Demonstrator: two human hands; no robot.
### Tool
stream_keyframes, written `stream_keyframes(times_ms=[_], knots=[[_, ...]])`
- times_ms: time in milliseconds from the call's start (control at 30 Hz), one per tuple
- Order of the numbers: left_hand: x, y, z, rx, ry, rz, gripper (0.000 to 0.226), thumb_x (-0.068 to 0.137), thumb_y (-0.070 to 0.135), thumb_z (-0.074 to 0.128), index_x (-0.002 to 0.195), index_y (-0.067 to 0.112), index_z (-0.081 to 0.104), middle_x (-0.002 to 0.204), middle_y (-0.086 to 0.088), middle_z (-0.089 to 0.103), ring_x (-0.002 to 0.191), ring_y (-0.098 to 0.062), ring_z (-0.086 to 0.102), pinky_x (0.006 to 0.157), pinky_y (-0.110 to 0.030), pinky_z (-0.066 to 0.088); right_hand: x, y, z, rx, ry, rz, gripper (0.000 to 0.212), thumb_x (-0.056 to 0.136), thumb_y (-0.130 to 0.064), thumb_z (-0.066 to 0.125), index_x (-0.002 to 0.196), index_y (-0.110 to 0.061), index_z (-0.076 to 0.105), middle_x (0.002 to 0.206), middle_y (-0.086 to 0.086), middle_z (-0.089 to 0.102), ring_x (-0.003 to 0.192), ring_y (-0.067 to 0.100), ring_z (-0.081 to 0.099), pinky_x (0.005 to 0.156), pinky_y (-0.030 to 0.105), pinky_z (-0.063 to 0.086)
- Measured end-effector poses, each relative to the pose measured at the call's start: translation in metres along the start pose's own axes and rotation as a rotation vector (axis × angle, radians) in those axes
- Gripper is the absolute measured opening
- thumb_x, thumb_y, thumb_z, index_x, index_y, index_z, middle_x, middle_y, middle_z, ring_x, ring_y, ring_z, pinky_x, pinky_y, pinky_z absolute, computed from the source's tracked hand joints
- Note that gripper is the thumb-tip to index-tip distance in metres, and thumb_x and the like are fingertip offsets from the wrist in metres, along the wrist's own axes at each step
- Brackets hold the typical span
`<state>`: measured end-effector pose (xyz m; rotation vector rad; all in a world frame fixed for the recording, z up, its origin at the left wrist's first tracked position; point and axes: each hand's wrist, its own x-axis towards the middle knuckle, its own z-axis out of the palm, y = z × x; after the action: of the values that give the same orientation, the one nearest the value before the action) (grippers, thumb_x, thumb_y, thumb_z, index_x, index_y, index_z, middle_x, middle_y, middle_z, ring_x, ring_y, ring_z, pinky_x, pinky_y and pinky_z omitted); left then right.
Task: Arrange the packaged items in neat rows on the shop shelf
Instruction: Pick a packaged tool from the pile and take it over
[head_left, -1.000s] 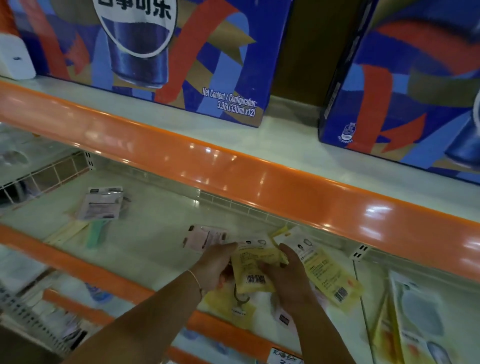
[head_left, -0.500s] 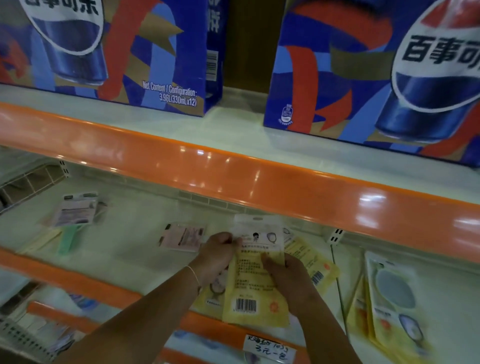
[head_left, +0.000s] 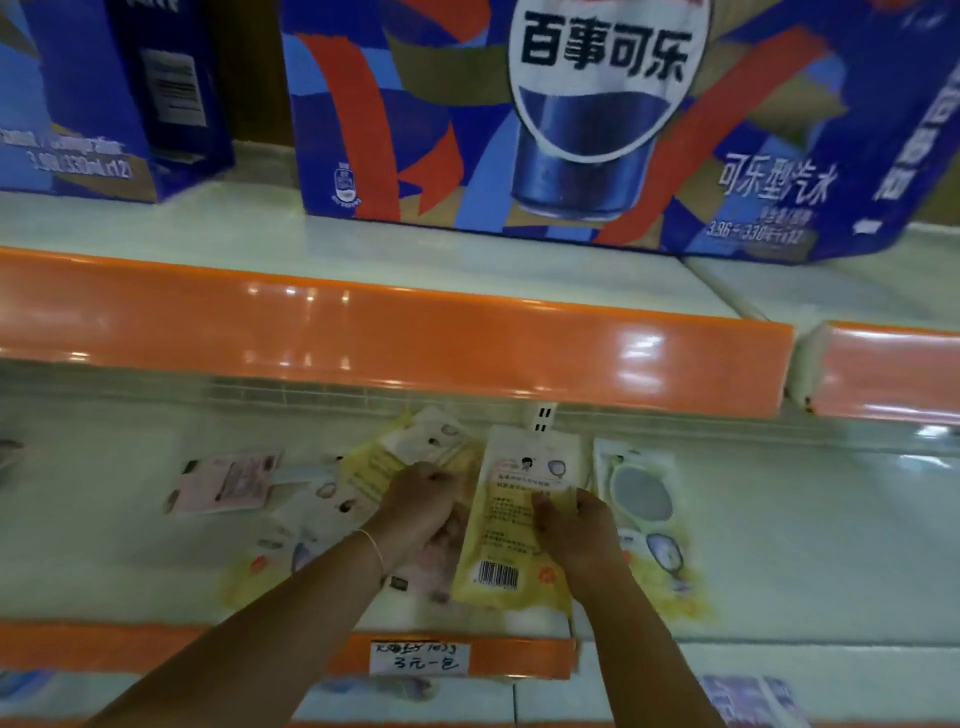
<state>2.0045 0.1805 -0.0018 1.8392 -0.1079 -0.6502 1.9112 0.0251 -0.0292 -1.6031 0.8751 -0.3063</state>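
Note:
On the pale middle shelf (head_left: 124, 566) lie several flat yellow and white packets. My right hand (head_left: 576, 525) grips a yellow packet with a barcode (head_left: 511, 535), which lies lengthwise next to a metal divider. My left hand (head_left: 423, 501), a thin bracelet at its wrist, reaches onto a slanted yellow packet (head_left: 400, 457) just left of it; its fingers curl on that packet. Another yellow packet with round mirrors (head_left: 644, 519) lies to the right of the divider. A pink packet (head_left: 223, 483) lies apart at the left, and more packets (head_left: 306, 540) sit under my left forearm.
An orange shelf lip (head_left: 395, 343) overhangs the middle shelf closely. Big blue cola cartons (head_left: 550, 119) stand on the upper shelf. A handwritten price label (head_left: 421, 657) is fixed on the lower orange lip. A lower shelf with more goods (head_left: 748, 699) shows beneath.
The view swung to the right. The barcode packet came down from my raised hands and now lies on the shelf by the divider. My left hand left it and moved onto the slanted packet.

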Motion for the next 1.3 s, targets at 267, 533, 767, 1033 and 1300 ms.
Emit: stream_keyframes(times_ms=[267, 533, 767, 1033, 1300], knots=[[-0.001, 0.013, 0.050, 0.019, -0.132, 0.055, 0.017, 0.097, 0.014, 0.045, 0.102, 0.005, 0.060, 0.075, -0.013, 0.065, 0.047, -0.016, 0.050, 0.042, -0.022, 0.039, 0.020, 0.014, -0.078, -0.064, 0.121, 0.059, 0.021, 0.089, -0.024, 0.065, 0.106, -0.013, 0.068, 0.089, 0.006, 0.074, 0.076, 0.025, 0.072, 0.067, 0.044, 0.062], [0.000, 0.009, 0.066, 0.014, -0.161, 0.044, 0.015, 0.097, 0.014, 0.047, 0.100, 0.007, 0.060, 0.074, -0.014, 0.068, 0.049, -0.017, 0.051, 0.044, -0.025, 0.041, 0.030, 0.019, -0.120, -0.251, 0.211, 0.052, 0.023, 0.086, -0.028, 0.069, 0.105, -0.016, 0.069, 0.086, 0.003, 0.072, 0.074, 0.022, 0.070, 0.068, 0.039, 0.060], [0.001, 0.005, 0.065, -0.002, -0.115, 0.049, 0.016, 0.096, 0.013, 0.047, 0.100, 0.005, 0.060, 0.072, -0.012, 0.066, 0.050, -0.016, 0.051, 0.043, -0.024, 0.040, 0.022, 0.020, -0.119, -0.522, 0.292, 0.061, 0.035, 0.082, -0.043, 0.071, 0.101, -0.015, 0.065, 0.079, -0.003, 0.064, 0.061, 0.017, 0.066, 0.050, 0.026, 0.051], [-0.009, -0.005, 0.060, -0.039, -0.127, 0.020, 0.016, 0.100, 0.017, 0.047, 0.103, 0.007, 0.059, 0.073, -0.012, 0.062, 0.049, -0.015, 0.049, 0.045, -0.026, 0.041, 0.019, 0.008, -0.100, -0.684, 0.508, -0.192, 0.051, 0.085, -0.042, 0.066, 0.130, -0.020, 0.054, 0.126, 0.013, 0.047, 0.112, 0.035, 0.052, 0.087, 0.044, 0.049], [-0.005, -0.011, 0.015, -0.108, 0.011, 0.038, 0.018, 0.098, 0.009, 0.049, 0.113, 0.009, 0.059, 0.069, -0.013, 0.067, 0.051, -0.020, 0.056, 0.045, -0.026, 0.044, 0.019, -0.012, -0.022, -0.590, 0.237, -0.457, 0.034, 0.084, -0.028, 0.068, 0.114, -0.014, 0.067, 0.115, 0.015, 0.061, 0.104, 0.033, 0.059, 0.090, 0.037, 0.047]])
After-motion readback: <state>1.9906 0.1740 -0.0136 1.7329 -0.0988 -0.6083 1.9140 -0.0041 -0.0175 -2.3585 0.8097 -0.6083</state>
